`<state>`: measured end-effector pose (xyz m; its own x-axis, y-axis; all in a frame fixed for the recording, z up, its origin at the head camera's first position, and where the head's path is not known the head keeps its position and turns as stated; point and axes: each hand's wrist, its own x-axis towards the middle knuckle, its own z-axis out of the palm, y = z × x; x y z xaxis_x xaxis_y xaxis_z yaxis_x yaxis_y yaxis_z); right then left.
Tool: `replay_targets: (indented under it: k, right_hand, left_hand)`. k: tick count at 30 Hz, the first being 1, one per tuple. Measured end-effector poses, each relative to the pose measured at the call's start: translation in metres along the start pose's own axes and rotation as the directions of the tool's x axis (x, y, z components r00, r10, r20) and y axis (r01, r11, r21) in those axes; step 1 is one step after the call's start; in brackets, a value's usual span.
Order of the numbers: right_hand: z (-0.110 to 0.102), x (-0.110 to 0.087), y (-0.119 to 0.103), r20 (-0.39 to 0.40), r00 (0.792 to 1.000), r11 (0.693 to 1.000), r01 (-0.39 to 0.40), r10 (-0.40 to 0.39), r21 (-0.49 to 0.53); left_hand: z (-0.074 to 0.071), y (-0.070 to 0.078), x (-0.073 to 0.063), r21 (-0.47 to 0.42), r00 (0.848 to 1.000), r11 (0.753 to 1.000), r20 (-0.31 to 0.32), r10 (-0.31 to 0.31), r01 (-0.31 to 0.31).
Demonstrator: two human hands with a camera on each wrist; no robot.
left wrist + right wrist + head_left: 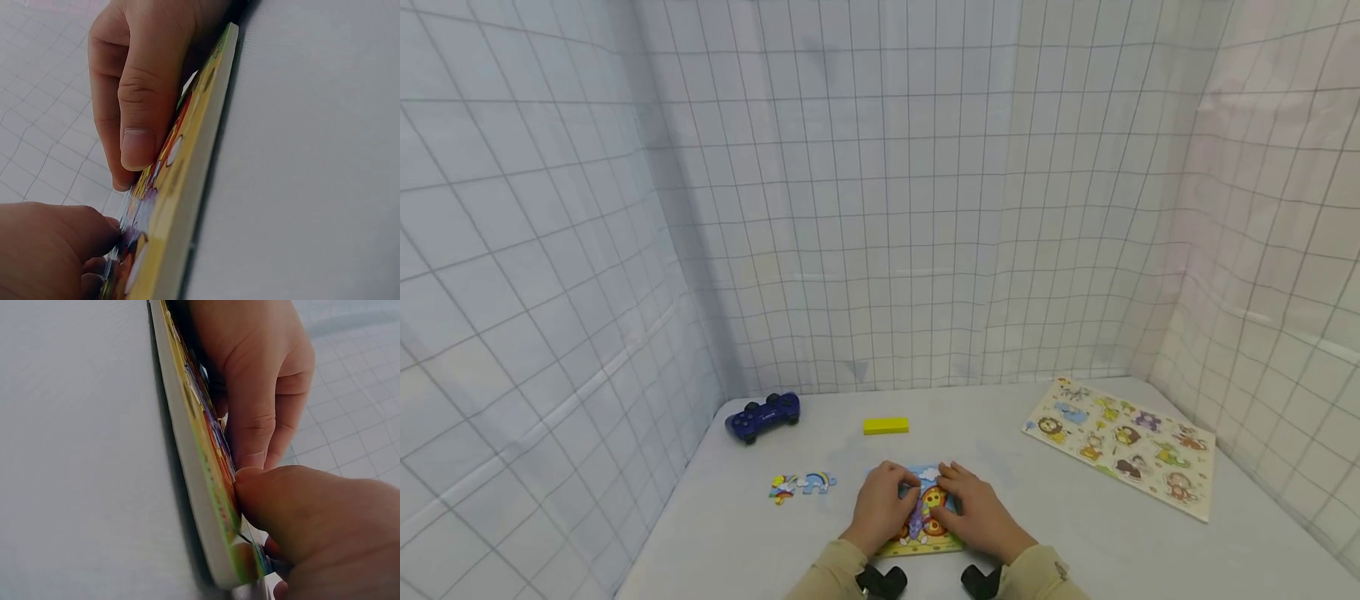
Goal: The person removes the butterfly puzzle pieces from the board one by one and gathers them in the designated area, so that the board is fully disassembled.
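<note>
A colourful jigsaw puzzle in a shallow board lies on the white table, close to the person, with a cartoon scene on it. The left hand rests over its left side, fingers bent downward and thumb towards the middle. On the right side lies the right hand, its thumb on the picture and its fingertips near the top right corner. Both thumbs touch or nearly touch the surface in the right wrist view, where the left hand reaches down from above. Whether a loose piece lies under the fingertips is hidden.
Left of the board lie joined puzzle pieces with a rainbow and another small group. Farther back are a dark blue game controller and a yellow block. An animal picture board lies at the right. Grid-patterned sheets surround the table.
</note>
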<state>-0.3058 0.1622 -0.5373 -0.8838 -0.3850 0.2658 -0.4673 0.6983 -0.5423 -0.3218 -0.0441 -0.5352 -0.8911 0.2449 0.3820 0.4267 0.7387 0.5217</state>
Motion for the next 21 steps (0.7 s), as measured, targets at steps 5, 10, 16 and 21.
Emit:
replay_targets:
  k: [5,10,16,21]
  right_hand:
    - [-0.0009,-0.0005,-0.0027,-0.003,1.0,1.0,-0.003,0.003,0.007]
    - [-0.0011,-0.0004,-0.0043,-0.014,1.0,1.0,0.018,-0.018,0.002]
    - [-0.001,0.0007,-0.0032,-0.017,0.999,0.999,0.041,-0.041,-0.008]
    - [-0.0003,-0.0003,-0.0028,-0.012,1.0,1.0,0.027,-0.028,-0.011]
  left_hand:
    - [0.0001,0.0013,0.0007,-0.014,1.0,1.0,0.015,-0.02,0.02]
    - [-0.0005,0.0047,0.0024,-0.03,0.999,0.998,0.012,-0.051,0.051]
    - [0.0007,0.0071,0.004,-0.025,0.997,0.997,0.013,-0.074,0.075]
    - [0.0019,0.0077,0.0035,-0.032,0.996,0.996,0.022,-0.081,0.082]
